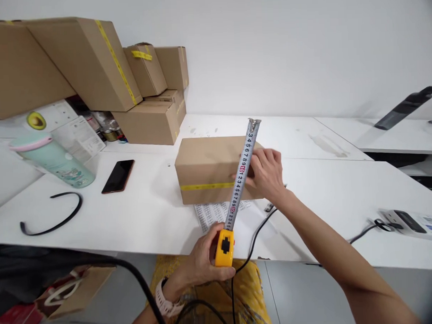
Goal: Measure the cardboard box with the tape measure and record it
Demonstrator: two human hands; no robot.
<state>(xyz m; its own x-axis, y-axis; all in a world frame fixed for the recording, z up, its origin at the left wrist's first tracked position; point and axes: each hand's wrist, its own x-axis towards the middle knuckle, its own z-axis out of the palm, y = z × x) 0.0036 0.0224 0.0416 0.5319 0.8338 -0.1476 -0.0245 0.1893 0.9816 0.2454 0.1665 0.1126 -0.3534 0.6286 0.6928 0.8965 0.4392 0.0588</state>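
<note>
My left hand (207, 257) is closed around a yellow tape measure (224, 249) at the front edge of the table. Its silver blade (238, 185) extends up and slightly to the right, passing in front of a cardboard box (205, 164) that has a yellow tape stripe across its front. At the box's right end is my right hand (266, 172), fingers bent beside the blade; the blade hides some fingertips, so whether they pinch it or touch the box is unclear. A printed sheet (211, 216) lies partly under the box.
Stacked cardboard boxes (147, 119) stand at the back left. Nearer are a mint tumbler (60, 160), a phone (118, 176) and a black headband (78, 209). A black cable (256, 236) crosses the table's front edge. A power strip (413, 223) and a dark bottle (405, 108) are at right.
</note>
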